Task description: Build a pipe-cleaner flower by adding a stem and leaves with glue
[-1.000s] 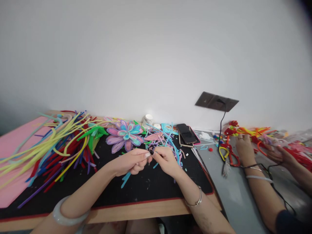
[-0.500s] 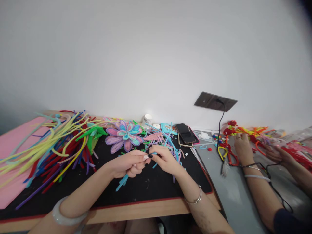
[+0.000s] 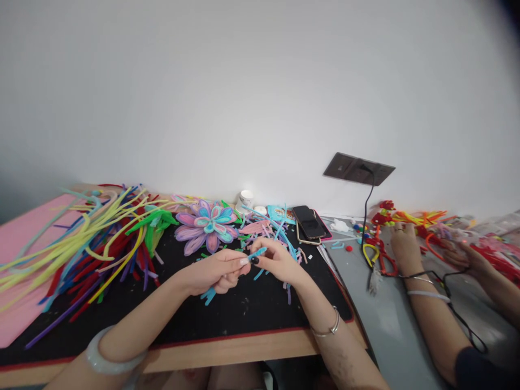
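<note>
Where a black mat [image 3: 268, 317] covers the wooden tabletop [image 3: 244, 349], fuzzy stems [image 3: 87, 233] heap leftward and a petalled flower [image 3: 201, 230] lies beyond the hands. The left hand [image 3: 219, 271] and right hand [image 3: 280, 264] pinch a blue fuzzy piece [image 3: 258, 253] between them, slanting up rightward; its exposed tip is nearer the right, and fingers hide its middle.

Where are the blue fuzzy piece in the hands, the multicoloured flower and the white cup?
Blue fuzzy piece [image 3: 260, 252], head view, its raised tip.
Multicoloured flower [image 3: 213, 224], head view, centre of its petals.
White cup [image 3: 245, 202], head view, side wall.
</note>
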A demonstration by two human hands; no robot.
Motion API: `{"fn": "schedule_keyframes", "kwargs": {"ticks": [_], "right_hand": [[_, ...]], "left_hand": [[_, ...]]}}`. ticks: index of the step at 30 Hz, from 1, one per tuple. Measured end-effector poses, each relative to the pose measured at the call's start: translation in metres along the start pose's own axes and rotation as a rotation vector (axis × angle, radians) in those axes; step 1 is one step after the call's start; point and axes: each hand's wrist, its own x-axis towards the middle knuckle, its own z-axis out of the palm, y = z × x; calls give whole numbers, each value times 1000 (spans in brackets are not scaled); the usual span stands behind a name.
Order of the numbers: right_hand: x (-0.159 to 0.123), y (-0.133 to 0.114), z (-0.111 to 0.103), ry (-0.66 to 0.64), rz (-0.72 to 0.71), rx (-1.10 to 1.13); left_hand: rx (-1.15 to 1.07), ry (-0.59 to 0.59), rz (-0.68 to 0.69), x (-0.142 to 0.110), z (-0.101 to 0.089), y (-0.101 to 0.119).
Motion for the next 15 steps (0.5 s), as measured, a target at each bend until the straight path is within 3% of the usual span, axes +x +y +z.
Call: {"fn": "schedule_keyframes", "kwargs": {"ticks": [3,5,10,12,15], "right_hand": [[-4,-7,-1,-114,-146,-81],[-5,-11,2,-126,-212,-136],[-8,-18,8,-156,-250,-141],[-9,-16,10,-130,-195,-67],[-6,-8,15,45,-64,102]], "left_hand": [[-202,-174,-79,-4,-1,1],[-254,-246,-114,-4,-2,0],[-283,-378,-160,-2,-3,-3],[-293,-366,-150,-1,-1,-4],[-287,-209,-76,4,4,-6]]}}
